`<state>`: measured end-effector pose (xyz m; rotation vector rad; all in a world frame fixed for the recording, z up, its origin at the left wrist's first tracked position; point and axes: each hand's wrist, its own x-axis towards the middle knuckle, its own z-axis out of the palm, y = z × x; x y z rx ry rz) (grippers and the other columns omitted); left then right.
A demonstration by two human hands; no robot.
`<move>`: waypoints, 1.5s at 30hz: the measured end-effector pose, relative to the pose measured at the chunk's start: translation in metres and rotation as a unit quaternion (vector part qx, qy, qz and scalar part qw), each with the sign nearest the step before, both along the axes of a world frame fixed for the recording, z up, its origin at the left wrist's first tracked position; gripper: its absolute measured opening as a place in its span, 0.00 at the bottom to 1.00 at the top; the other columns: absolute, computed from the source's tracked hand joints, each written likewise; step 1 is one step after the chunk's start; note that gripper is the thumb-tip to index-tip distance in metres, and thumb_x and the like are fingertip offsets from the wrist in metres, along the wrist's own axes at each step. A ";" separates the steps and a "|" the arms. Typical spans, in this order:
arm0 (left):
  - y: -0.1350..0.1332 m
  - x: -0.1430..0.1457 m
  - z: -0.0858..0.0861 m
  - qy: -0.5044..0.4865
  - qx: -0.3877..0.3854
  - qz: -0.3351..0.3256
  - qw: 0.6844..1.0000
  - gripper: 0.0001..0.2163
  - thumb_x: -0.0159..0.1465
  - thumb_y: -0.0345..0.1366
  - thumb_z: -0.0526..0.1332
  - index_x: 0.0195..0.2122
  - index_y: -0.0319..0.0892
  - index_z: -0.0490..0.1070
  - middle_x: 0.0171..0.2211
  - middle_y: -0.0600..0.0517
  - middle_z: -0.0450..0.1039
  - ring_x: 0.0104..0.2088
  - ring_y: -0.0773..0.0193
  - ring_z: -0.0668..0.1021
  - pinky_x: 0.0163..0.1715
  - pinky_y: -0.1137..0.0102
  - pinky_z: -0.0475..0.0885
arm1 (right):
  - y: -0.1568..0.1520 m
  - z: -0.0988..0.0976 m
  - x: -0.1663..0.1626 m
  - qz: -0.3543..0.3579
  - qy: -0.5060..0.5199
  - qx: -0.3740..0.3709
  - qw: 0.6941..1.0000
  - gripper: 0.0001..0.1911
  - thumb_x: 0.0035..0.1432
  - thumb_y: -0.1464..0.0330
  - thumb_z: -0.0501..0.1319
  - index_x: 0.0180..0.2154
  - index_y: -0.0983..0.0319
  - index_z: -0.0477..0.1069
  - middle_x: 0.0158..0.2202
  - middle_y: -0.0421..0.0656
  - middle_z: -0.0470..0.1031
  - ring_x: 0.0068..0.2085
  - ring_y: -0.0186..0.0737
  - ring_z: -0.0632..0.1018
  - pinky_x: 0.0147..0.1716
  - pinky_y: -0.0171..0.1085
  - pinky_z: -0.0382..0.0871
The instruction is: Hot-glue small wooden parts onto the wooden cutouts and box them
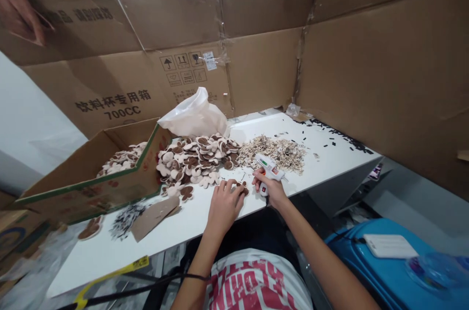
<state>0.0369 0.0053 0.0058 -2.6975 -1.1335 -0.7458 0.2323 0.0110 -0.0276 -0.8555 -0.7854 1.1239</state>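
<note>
My right hand [270,189] is wrapped round the grip of a white hot-glue gun [268,167], whose nozzle points left over the white table [322,163]. My left hand [224,202] rests on the table beside it, fingers curled down onto a small brown and cream flower-shaped piece [242,188]. Just beyond my left hand lies a heap of the same brown and cream pieces [196,158]. A pile of small pale slivers [277,151] lies behind the glue gun.
An open cardboard box [91,188] at the left holds more pieces. A white plastic bag [196,117] sits behind the heap. Tall cardboard walls [384,85] surround the table. Another person's hand [20,14] grips the wall's top left. A blue case [388,271] stands at lower right.
</note>
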 end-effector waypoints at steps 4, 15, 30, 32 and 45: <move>0.002 0.002 0.004 0.001 0.009 -0.009 1.000 0.09 0.69 0.32 0.64 0.49 0.51 0.77 0.49 0.46 0.74 0.48 0.50 0.74 0.44 0.56 0.71 | 0.002 -0.001 0.000 -0.002 0.002 0.005 1.000 0.17 0.54 0.56 0.76 0.32 0.59 0.75 0.25 0.40 0.79 0.20 0.34 0.73 0.20 0.33 0.64; 0.006 0.009 -0.009 -0.036 0.027 0.005 0.999 0.14 0.68 0.29 0.61 0.54 0.48 0.75 0.53 0.44 0.77 0.48 0.48 0.77 0.46 0.54 0.74 | 0.004 -0.006 0.002 -0.005 -0.012 0.010 1.000 0.17 0.55 0.53 0.74 0.32 0.59 0.75 0.25 0.40 0.79 0.20 0.34 0.74 0.20 0.33 0.66; -0.002 0.005 0.003 -0.095 -0.053 -0.068 0.992 0.12 0.75 0.37 0.58 0.58 0.49 0.73 0.51 0.46 0.77 0.51 0.53 0.78 0.51 0.56 0.74 | 0.004 -0.008 0.000 -0.005 -0.013 0.003 1.000 0.17 0.54 0.54 0.76 0.34 0.59 0.76 0.26 0.40 0.79 0.21 0.35 0.74 0.20 0.32 0.67; -0.002 0.004 0.002 -0.103 -0.049 -0.068 0.991 0.12 0.75 0.36 0.58 0.57 0.49 0.74 0.51 0.46 0.77 0.50 0.53 0.78 0.51 0.56 0.74 | 0.004 -0.009 -0.001 -0.005 -0.023 -0.003 1.000 0.18 0.55 0.54 0.75 0.33 0.59 0.76 0.25 0.40 0.78 0.21 0.36 0.75 0.21 0.33 0.68; 0.004 -0.001 -0.010 -0.154 -0.088 -0.056 0.983 0.09 0.70 0.30 0.63 0.50 0.47 0.76 0.45 0.49 0.82 0.45 0.54 0.78 0.46 0.59 0.75 | 0.000 -0.008 -0.003 0.019 -0.141 -0.035 0.989 0.21 0.53 0.50 0.74 0.34 0.60 0.77 0.24 0.40 0.77 0.22 0.38 0.76 0.24 0.36 0.71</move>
